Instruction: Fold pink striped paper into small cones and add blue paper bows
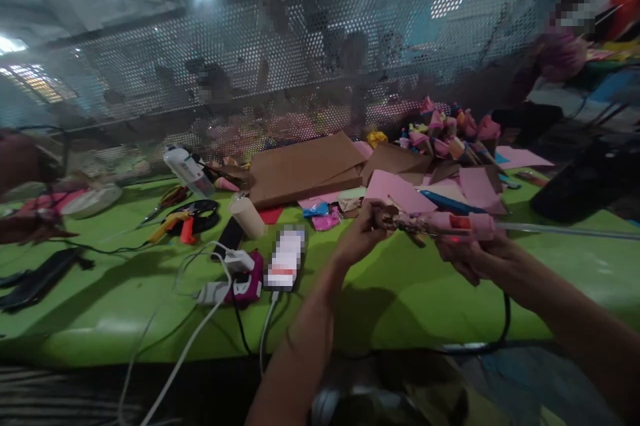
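My right hand (473, 256) is wrapped round a pink glue gun (477, 225) with a small red light on its side. A long clear glue stick (565, 231) runs out of its back to the right. The gun's nozzle end points left, towards my left hand (363, 236). That hand's fingers are pinched together at a small brownish piece, too blurred to name, which meets the front of the gun. Just behind both hands lie pink paper sheets (397, 189) and a blue pen-like tool (447, 203).
A brown cardboard box (307, 169) lies on the green table (400, 319), with a heap of pink paper pieces (450, 133) to its right. A phone (286, 258), a magenta power adapter (250, 279) with cables, a yellow-orange glue gun (177, 226) and a white bottle (187, 171) are left. A perforated screen stands behind.
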A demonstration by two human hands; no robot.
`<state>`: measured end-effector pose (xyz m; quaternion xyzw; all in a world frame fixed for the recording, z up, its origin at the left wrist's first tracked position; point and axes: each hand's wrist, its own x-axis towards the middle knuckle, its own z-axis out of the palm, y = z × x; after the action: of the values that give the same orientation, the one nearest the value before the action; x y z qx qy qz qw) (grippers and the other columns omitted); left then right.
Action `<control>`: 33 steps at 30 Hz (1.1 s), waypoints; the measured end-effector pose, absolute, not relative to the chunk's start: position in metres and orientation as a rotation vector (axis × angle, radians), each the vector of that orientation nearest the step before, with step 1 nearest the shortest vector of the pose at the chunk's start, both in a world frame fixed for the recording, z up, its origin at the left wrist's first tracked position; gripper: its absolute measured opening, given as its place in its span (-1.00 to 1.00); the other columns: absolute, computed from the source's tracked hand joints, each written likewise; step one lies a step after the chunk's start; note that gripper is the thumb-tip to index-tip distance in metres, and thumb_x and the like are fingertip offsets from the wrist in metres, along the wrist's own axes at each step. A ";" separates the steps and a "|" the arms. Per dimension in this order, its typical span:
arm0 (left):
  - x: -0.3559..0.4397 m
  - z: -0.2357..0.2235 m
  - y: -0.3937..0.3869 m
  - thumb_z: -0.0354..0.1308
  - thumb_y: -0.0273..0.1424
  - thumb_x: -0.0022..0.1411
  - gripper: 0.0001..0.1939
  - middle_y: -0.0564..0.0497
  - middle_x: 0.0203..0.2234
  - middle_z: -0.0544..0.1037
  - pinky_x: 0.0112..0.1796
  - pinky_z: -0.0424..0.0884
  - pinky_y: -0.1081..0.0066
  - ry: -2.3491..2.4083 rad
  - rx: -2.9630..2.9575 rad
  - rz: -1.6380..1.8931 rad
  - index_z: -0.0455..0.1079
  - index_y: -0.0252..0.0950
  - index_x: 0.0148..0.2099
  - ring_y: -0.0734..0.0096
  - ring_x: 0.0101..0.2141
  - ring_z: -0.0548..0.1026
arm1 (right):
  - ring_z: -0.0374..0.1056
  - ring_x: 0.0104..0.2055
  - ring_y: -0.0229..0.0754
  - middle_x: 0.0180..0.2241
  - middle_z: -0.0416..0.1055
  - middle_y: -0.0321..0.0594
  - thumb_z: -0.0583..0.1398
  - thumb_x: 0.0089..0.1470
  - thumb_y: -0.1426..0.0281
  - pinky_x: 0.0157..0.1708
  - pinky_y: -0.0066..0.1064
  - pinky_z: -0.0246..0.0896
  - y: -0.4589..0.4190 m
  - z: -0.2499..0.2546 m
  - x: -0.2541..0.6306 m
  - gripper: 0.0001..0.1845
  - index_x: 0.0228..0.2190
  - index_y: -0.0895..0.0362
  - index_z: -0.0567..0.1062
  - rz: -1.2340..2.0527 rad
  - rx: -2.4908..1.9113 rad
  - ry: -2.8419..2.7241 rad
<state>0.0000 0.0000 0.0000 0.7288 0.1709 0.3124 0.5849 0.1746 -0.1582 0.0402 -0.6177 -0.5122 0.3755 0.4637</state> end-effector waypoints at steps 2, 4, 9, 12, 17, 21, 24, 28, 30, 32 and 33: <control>-0.001 0.002 -0.002 0.22 -0.53 0.08 -0.55 -0.01 -0.04 0.48 -0.14 0.40 0.41 0.370 1.586 0.683 0.24 -0.16 0.01 0.34 -0.12 0.45 | 0.08 -0.67 -0.31 -0.67 0.24 -0.31 0.21 -0.06 -0.30 -0.68 -0.39 0.02 -0.159 0.044 0.173 -0.30 -0.56 0.13 0.45 0.893 -1.510 -1.250; -0.001 0.004 -0.004 0.24 -0.54 0.05 -0.55 0.00 -0.06 0.49 -0.16 0.40 0.42 0.368 1.511 0.673 0.28 -0.16 0.00 0.35 -0.14 0.46 | 0.07 -0.66 -0.31 -0.67 0.21 -0.31 0.21 -0.09 -0.32 -0.67 -0.38 0.03 -0.161 0.047 0.171 -0.28 -0.58 0.12 0.44 0.854 -1.531 -1.226; 0.000 0.005 -0.005 0.20 -0.55 -0.01 -0.52 0.03 -0.15 0.52 -0.22 0.38 0.46 0.428 1.396 0.642 0.38 -0.17 0.01 0.40 -0.23 0.45 | 0.10 -0.62 -0.24 -0.68 0.24 -0.26 0.18 -0.35 -0.47 -0.64 -0.34 0.11 -0.163 0.057 0.164 -0.15 -0.60 0.12 0.48 0.746 -1.677 -1.175; 0.000 0.004 -0.004 0.17 -0.55 -0.04 -0.48 0.02 -0.21 0.51 -0.27 0.36 0.46 0.432 1.338 0.623 0.40 -0.17 0.03 0.41 -0.29 0.44 | 0.12 -0.60 -0.19 -0.69 0.21 -0.29 0.26 -0.26 -0.37 -0.62 -0.32 0.17 -0.162 0.065 0.160 -0.28 -0.60 0.06 0.48 0.668 -1.674 -1.262; -0.003 0.003 -0.004 0.13 -0.55 -0.06 -0.47 0.01 -0.25 0.51 -0.28 0.34 0.44 0.390 1.330 0.590 0.41 -0.16 0.02 0.40 -0.31 0.42 | 0.28 -0.48 -0.09 -0.63 0.29 -0.26 0.29 -0.08 -0.15 -0.49 -0.31 0.31 -0.159 0.062 0.160 -0.49 -0.58 0.03 0.46 0.511 -1.567 -1.417; -0.002 0.001 -0.004 0.16 -0.56 -0.08 -0.43 0.01 -0.18 0.54 -0.25 0.34 0.43 0.355 1.328 0.575 0.43 -0.16 0.05 0.39 -0.26 0.44 | 0.41 -0.34 -0.02 -0.49 0.49 -0.21 0.30 -0.03 -0.05 -0.32 -0.25 0.40 -0.154 0.052 0.168 -0.60 -0.45 0.04 0.56 0.475 -1.558 -1.481; -0.001 -0.004 -0.003 0.15 -0.55 -0.06 -0.37 0.01 -0.18 0.55 -0.24 0.34 0.42 0.369 1.306 0.561 0.42 -0.14 0.12 0.37 -0.24 0.46 | 0.47 -0.23 0.04 -0.34 0.59 -0.17 0.30 -0.01 0.01 -0.21 -0.20 0.42 -0.152 0.047 0.174 -0.64 -0.37 0.03 0.60 0.461 -1.569 -1.517; 0.000 -0.009 -0.002 0.14 -0.54 -0.01 -0.33 0.03 -0.23 0.55 -0.23 0.30 0.40 0.378 1.327 0.546 0.38 -0.12 0.21 0.38 -0.26 0.44 | 0.51 -0.22 0.09 -0.30 0.62 -0.14 0.31 -0.01 0.00 -0.19 -0.17 0.44 -0.153 0.047 0.176 -0.64 -0.36 0.02 0.61 0.424 -1.603 -1.463; 0.000 -0.008 -0.002 0.15 -0.53 0.01 -0.31 0.04 -0.25 0.54 -0.21 0.30 0.39 0.388 1.329 0.532 0.36 -0.10 0.24 0.38 -0.25 0.43 | 0.52 -0.18 0.11 -0.23 0.64 -0.11 0.31 -0.02 -0.02 -0.17 -0.16 0.45 -0.155 0.048 0.175 -0.60 -0.30 0.02 0.62 0.412 -1.611 -1.429; 0.000 -0.006 -0.002 0.16 -0.51 0.02 -0.31 0.05 -0.24 0.52 -0.18 0.30 0.38 0.411 1.326 0.523 0.37 -0.09 0.24 0.38 -0.24 0.41 | 0.53 -0.18 0.11 -0.20 0.65 -0.09 0.30 0.00 -0.02 -0.19 -0.17 0.45 -0.156 0.047 0.174 -0.59 -0.29 0.03 0.63 0.407 -1.617 -1.445; 0.000 -0.005 -0.003 0.17 -0.50 0.01 -0.33 0.05 -0.23 0.51 -0.16 0.30 0.38 0.426 1.331 0.519 0.39 -0.10 0.22 0.37 -0.23 0.40 | 0.54 -0.17 0.11 -0.20 0.65 -0.10 0.30 0.01 -0.02 -0.19 -0.18 0.46 -0.156 0.047 0.174 -0.60 -0.30 0.04 0.63 0.405 -1.618 -1.472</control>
<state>-0.0001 -0.0029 -0.0046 0.6056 0.1937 0.2361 0.7348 0.1745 -0.1556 0.0467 -0.6523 -0.5933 0.1633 0.4425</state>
